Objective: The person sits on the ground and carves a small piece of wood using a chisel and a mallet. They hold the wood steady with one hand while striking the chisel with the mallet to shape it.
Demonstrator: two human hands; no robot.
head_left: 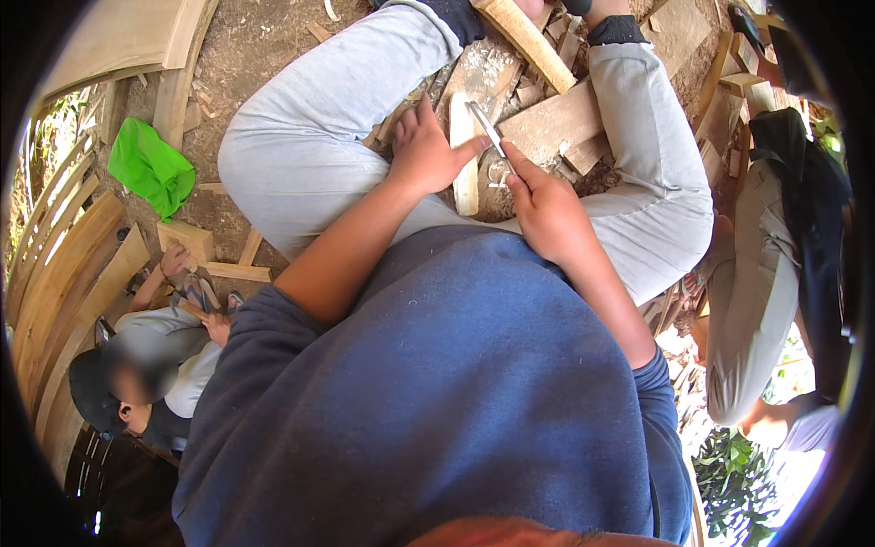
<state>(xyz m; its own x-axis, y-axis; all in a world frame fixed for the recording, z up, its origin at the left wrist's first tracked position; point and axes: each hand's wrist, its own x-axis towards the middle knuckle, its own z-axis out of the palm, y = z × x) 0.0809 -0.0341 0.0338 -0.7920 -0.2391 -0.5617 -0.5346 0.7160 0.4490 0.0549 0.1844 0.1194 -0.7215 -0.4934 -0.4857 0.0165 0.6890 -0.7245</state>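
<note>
My right hand [547, 208] is closed round a chisel [486, 126], its narrow metal blade slanting up and left; the grip is hidden inside my fist. Under the blade's tip, between my legs, stands a pale, narrow strip of wood [466, 182] with a rounded end. My left hand [427, 146] lies just left of that strip, fingers spread apart. Its thumb reaches across to the strip and appears to touch it. Thin curled shavings lie to the right of the strip.
Between my feet are a long wooden billet [529, 44], a flat board [553, 123] and scattered offcuts. At left lie a bright green bag [151, 170] and a wood block [186, 241]. A person in a cap [137, 365] works nearby at left; another person's leg [756, 283] is at right.
</note>
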